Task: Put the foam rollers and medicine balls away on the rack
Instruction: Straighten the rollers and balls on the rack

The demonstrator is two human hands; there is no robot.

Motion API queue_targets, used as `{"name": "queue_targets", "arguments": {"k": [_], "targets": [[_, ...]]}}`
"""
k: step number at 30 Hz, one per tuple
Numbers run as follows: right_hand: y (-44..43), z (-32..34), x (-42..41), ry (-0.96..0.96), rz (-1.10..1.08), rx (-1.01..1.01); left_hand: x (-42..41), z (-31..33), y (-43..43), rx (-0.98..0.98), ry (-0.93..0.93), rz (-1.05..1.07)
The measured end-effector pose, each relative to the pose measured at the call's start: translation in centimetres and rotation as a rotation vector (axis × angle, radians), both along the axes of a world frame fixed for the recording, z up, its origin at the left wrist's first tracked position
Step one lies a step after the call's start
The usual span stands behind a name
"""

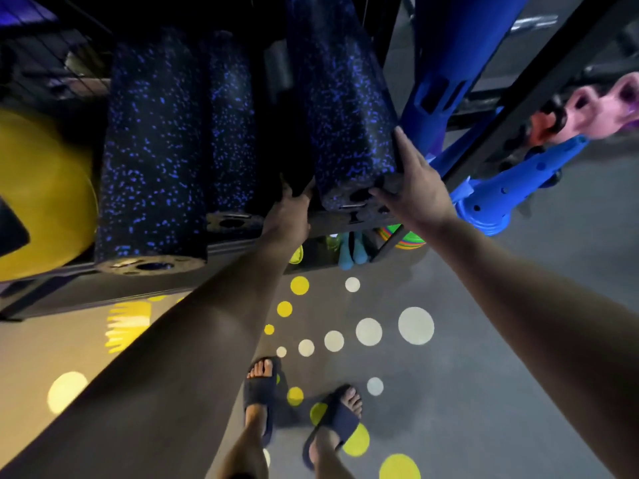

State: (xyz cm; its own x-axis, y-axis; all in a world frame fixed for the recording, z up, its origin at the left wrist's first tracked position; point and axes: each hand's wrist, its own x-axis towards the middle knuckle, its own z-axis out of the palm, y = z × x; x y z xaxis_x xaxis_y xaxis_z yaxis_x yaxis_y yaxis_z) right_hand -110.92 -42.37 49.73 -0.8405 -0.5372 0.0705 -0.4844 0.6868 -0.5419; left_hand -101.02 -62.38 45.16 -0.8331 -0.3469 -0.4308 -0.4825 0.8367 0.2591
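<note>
Three black foam rollers with blue speckles lie lengthwise on the black rack's shelf (86, 292). The largest roller (152, 160) is at the left, a thinner one (231, 133) in the middle. My right hand (411, 188) grips the near end of the right roller (342, 108), thumb along its side and fingers over its end face. My left hand (288, 212) holds that roller's lower left edge, its fingertips hidden in the dark gap. No medicine ball is plainly visible.
A big yellow ball (45, 191) sits at the shelf's left end. Blue cones (511, 184) and a blue tube (460, 53) stick out right of the rack post, with pink kettlebells (601, 105) beyond. Coloured items fill the lower shelf. My sandalled feet stand on a dotted grey floor (484, 375).
</note>
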Motion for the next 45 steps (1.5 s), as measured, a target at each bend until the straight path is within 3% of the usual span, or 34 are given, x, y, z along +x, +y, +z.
{"name": "queue_targets", "arguments": {"k": [13,29,33,36,39,42,45], "targets": [[-0.2,0.1,-0.9,0.078,-0.062,-0.001,-1.9,-0.9,-0.9,-0.098,0.076,-0.189],[-0.3,-0.5,0.1,0.036,-0.149,-0.029,-0.2,-0.4,-0.9,-0.061,0.166,-0.217],[0.1,-1.6,1.7,-0.014,-0.244,-0.061,0.5,0.7,-2.3,-0.010,0.119,-0.239],[0.1,-2.6,5.0,0.047,-0.526,-0.061,1.5,2.0,-3.5,0.009,0.123,-0.261],[-0.9,-4.9,9.7,-0.096,-0.745,0.046,3.7,3.3,-5.4,-0.056,0.320,-0.183],[-3.2,-7.5,13.9,-0.235,-0.564,0.040,7.3,4.8,-8.8,-0.286,0.482,-0.277],[-8.2,-8.2,15.9,-0.388,-0.464,0.002,10.7,6.7,-12.4,-0.440,0.405,-0.340]]}}
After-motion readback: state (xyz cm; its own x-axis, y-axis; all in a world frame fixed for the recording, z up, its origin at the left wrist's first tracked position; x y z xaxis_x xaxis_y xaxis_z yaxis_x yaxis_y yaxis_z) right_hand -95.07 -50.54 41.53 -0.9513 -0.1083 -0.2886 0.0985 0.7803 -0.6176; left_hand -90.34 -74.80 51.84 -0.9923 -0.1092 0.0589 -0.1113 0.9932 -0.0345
